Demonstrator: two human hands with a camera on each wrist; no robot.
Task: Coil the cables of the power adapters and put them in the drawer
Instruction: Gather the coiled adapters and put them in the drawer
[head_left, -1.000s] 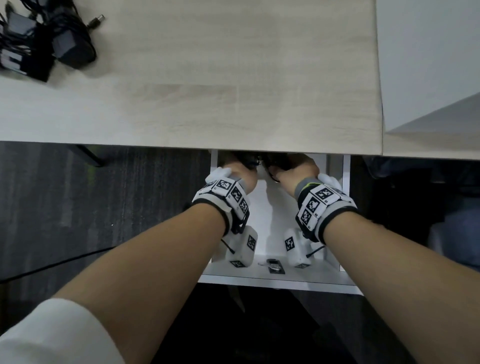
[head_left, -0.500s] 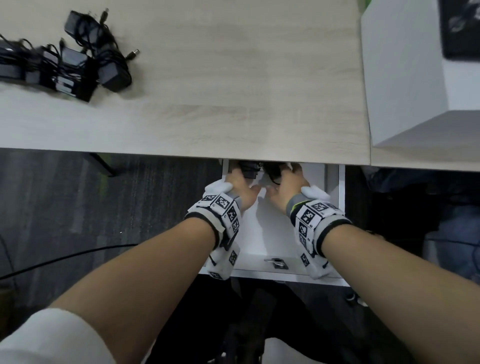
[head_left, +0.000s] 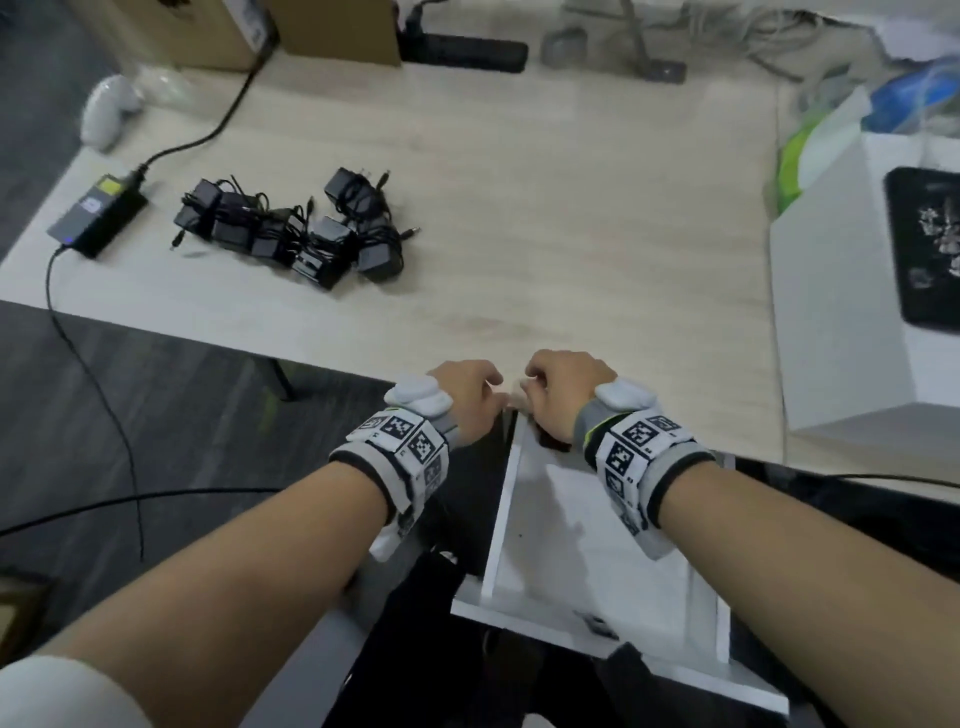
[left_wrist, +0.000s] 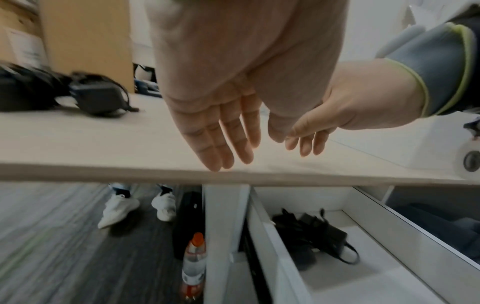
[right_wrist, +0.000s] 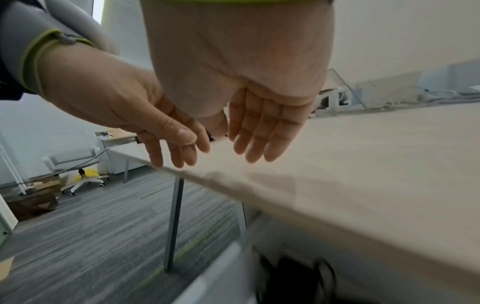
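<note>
Both hands hover side by side over the desk's front edge, fingers straight and relaxed, holding nothing. My left hand (head_left: 467, 395) (left_wrist: 223, 131) is just left of my right hand (head_left: 566, 389) (right_wrist: 262, 123), almost touching it. Below them the white drawer (head_left: 498, 519) (left_wrist: 275, 257) stands pulled out. Black adapters with coiled cables (left_wrist: 311, 232) lie at its back, under the desk top; the right wrist view shows them only as a dark blur (right_wrist: 293, 277). A pile of several black power adapters (head_left: 296, 228) (left_wrist: 96, 96) with wound cables lies on the desk to the left.
A larger power brick (head_left: 98, 215) with a long cable sits at the desk's left edge. A white box (head_left: 857, 291) stands at the right, a black power strip (head_left: 462, 49) and cardboard boxes at the back. A bottle (left_wrist: 194, 265) stands on the floor under the desk.
Both hands have come up out of the drawer and let go of the adapter, which stays inside. They now hang empty above the desk edge. The head view has tilted up over the desk.
</note>
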